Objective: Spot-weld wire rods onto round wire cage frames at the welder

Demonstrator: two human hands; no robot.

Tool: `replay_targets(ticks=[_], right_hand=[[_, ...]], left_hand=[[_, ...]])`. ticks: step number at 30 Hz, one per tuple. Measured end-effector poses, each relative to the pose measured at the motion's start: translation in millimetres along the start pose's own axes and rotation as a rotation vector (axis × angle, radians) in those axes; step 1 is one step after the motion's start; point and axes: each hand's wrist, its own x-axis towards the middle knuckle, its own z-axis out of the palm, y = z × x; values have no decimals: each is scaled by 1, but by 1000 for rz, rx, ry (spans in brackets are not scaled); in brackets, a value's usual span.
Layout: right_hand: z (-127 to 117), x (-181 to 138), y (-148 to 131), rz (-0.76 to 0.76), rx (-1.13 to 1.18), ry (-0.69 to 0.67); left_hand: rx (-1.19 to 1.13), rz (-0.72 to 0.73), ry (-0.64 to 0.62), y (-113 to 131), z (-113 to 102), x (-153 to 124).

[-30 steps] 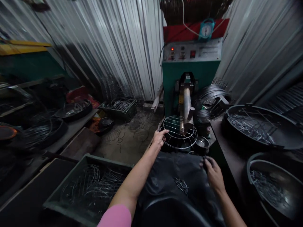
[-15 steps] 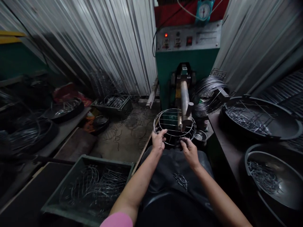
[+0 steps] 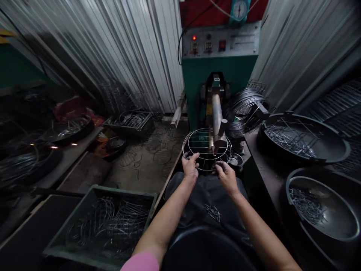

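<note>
My left hand pinches the near left rim of the wire rack; my right hand is at its near edge, though I can't tell what it grips. The rack sits at the tip of the machine's arm. A slack left pinch could let it tilt; right fingers straying far could get nipped. Shifting my lap could spill the short wires.

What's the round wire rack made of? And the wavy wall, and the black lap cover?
The round wire rack looks like bare metal, maybe steel: thin rods with a silvery shine. The wavy wall seems dull gray sheet metal, from its ridges and streaky sheen. The black lap cover might be vinyl or leather: smooth, softly creased, glossy in places.
</note>
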Motion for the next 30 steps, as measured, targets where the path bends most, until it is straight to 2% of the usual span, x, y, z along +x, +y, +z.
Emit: replay_targets(ticks=[12, 21, 26, 30], right_hand=[[0, 10, 4, 22, 75, -3], [-1, 15, 2, -3, 59, -10], [2, 18, 2, 19, 92, -14], [-4, 10, 2, 75, 146, 21]], left_hand=[[-13, 22, 26, -4, 4, 7], [-18, -37, 71, -1, 7, 8], [13, -23, 87, -4, 10, 4], [57, -87, 80, 3, -1, 3]])
